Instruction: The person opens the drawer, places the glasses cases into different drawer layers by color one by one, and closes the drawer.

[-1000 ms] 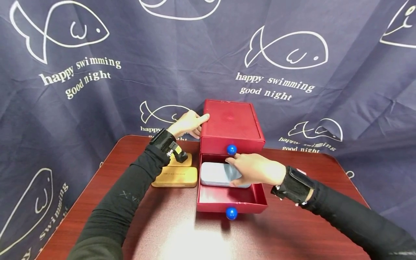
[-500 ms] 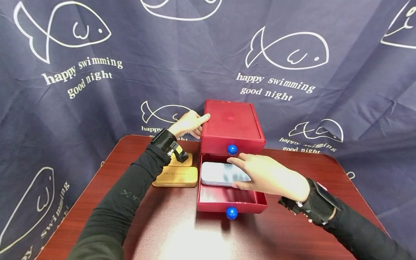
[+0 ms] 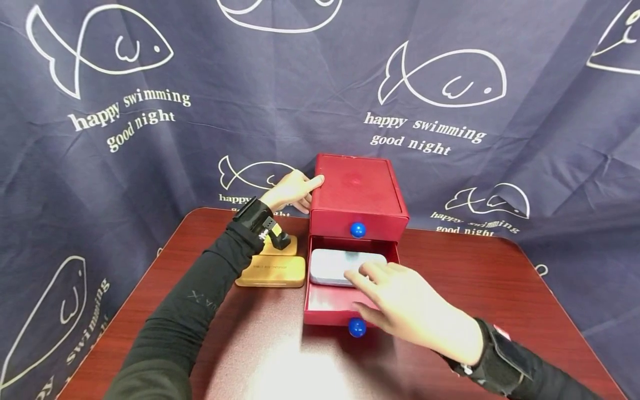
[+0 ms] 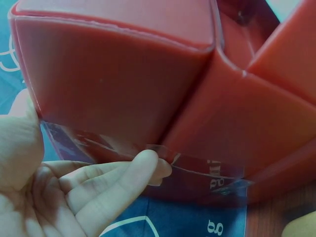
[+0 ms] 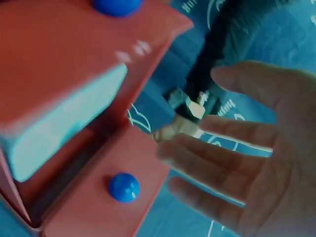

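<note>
A red two-drawer box (image 3: 355, 183) stands on the table, its lower drawer (image 3: 325, 318) pulled out and its upper one closed. Inside the lower drawer lies a pale blue oblong case with rounded corners (image 3: 327, 265), partly hidden by my right hand in the head view. My right hand (image 3: 405, 300) hovers over the drawer's front right part, fingers spread and holding nothing. At the box's rear left edge, my left hand (image 3: 292, 190) grips it, thumb on the top edge. The left wrist view shows those fingers (image 4: 126, 180) against the red plastic beside clear tape.
Two yellow oblong cases lie left of the box; the front one (image 3: 272, 272) touches or nearly touches its side, and the rear one (image 3: 287, 246) is partly covered by the left wrist gear. Blue ball knobs (image 3: 357, 327) mark both drawers. A dark blue fish-print curtain (image 3: 300, 111) hangs behind the table.
My right hand has come off the pale blue case and moved toward the drawer front. The case stays in the lower drawer. My left hand keeps its place on the box.
</note>
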Tool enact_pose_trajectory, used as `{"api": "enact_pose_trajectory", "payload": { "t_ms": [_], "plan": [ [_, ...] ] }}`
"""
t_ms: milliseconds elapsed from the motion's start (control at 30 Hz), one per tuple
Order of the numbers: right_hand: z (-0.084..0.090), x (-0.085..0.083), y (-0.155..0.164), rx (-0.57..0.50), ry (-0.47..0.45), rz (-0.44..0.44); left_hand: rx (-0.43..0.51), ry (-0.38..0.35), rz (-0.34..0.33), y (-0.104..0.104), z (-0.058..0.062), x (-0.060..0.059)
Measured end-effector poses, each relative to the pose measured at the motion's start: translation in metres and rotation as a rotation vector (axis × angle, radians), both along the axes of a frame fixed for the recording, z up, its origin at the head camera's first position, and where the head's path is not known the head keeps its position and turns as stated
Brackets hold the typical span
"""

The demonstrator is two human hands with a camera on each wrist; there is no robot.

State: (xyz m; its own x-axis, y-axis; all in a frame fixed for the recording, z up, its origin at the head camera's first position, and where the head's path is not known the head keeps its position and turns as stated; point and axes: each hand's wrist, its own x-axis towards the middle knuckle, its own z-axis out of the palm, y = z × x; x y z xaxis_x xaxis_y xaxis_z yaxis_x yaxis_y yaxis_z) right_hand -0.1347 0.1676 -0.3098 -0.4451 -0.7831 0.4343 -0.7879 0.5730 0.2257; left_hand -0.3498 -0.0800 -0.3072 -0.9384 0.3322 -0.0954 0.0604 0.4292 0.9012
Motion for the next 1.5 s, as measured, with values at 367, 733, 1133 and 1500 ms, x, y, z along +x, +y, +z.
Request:
{"api": "enact_pose_trajectory", "payload": {
  "t_ms": [367, 733, 1133, 1500],
  "plan": [
    [-0.035, 0.022, -0.004, -0.029, 0.155, 0.130, -0.006, 0.003, 0.000, 0.000, -0.001, -0.001],
    [-0.073, 0.027, -0.002, 0.092, 0.299, 0.168, -0.021, 0.011, -0.002, 0.000, -0.001, 0.001],
    [-0.100, 0.024, 0.004, 0.046, 0.290, 0.154, -0.011, 0.010, -0.006, -0.001, -0.001, 0.001],
    [-0.112, 0.022, 0.004, 0.093, 0.317, 0.110, -0.009, 0.023, -0.011, -0.001, 0.000, 0.002]
  ]
}}
